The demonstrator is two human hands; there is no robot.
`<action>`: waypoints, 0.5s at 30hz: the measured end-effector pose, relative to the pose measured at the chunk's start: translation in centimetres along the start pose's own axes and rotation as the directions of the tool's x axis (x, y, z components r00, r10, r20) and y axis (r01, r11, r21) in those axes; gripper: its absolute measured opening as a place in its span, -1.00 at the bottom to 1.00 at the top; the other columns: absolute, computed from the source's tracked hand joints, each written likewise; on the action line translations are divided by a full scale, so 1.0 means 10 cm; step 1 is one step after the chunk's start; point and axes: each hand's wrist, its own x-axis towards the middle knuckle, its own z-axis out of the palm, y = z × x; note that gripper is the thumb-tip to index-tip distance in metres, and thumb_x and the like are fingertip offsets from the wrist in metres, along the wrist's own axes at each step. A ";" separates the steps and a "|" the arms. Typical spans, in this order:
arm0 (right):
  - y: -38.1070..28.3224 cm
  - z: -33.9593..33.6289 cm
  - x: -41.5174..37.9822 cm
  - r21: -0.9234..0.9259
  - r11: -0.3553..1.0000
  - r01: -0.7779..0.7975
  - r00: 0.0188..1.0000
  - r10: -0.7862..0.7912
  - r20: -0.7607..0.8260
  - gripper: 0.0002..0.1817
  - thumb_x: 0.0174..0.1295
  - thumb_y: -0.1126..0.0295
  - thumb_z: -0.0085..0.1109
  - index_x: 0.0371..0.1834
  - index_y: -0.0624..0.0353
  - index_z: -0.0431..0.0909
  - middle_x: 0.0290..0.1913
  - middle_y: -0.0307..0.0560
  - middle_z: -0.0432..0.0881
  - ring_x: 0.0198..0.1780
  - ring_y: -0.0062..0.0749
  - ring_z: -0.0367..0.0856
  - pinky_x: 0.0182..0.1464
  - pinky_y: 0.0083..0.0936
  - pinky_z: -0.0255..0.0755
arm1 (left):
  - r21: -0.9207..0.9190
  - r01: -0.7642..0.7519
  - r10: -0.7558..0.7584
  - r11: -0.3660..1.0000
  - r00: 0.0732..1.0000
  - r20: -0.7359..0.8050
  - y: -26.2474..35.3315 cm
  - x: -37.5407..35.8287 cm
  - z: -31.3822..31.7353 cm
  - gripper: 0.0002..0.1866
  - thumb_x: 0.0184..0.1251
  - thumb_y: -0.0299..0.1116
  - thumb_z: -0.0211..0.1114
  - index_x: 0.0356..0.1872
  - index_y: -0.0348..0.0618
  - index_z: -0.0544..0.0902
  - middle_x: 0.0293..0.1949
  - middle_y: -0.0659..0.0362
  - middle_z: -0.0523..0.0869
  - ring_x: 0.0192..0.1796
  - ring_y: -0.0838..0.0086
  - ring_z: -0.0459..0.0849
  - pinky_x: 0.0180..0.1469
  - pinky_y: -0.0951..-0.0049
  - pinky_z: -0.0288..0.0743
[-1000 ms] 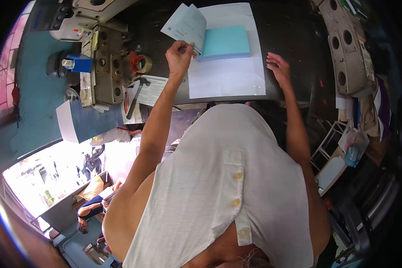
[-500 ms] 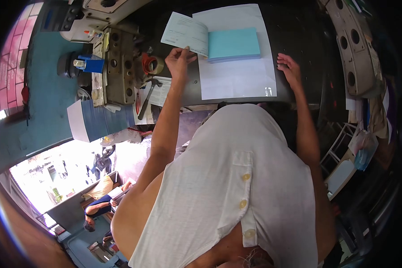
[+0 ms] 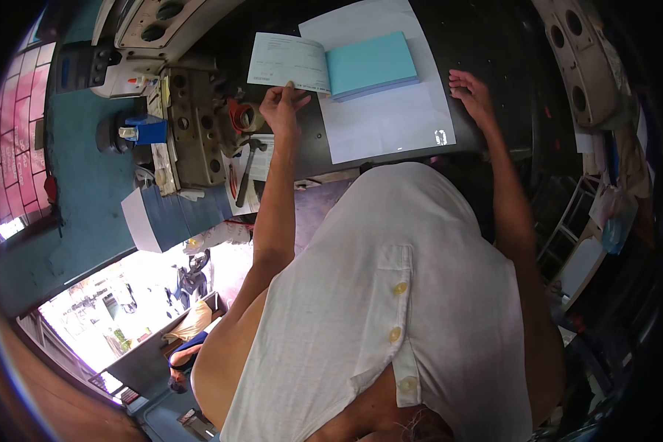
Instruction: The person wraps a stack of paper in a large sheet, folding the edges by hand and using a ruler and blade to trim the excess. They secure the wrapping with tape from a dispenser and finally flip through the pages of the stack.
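Seen from the head camera, a person in a white buttoned shirt sits or stands close against a dark surface, an open booklet with teal pages before them. The booklet lies on a large white sheet, its printed white leaf folded out to the left, past the sheet's edge. The left hand pinches the leaf's lower edge between nearly closed fingertips. The right hand, fingers loosely curled and partly open, is just beside the sheet's right edge with nothing visible in its hold. Left of the left forearm lie a hammer and a roll of tape.
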 end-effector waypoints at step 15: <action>-0.72 -0.03 -0.42 -0.316 0.939 0.137 0.961 -0.203 -0.186 -0.62 0.16 0.66 0.24 0.07 0.19 0.68 -0.05 -0.09 0.69 -0.15 -0.46 0.72 -0.05 -0.55 0.64 | 0.312 -0.816 0.352 0.487 0.510 0.784 0.40 -0.71 0.86 -0.53 0.24 -0.53 0.38 0.23 -0.09 0.65 0.30 -0.08 0.53 0.30 0.01 0.58 0.30 0.11 0.50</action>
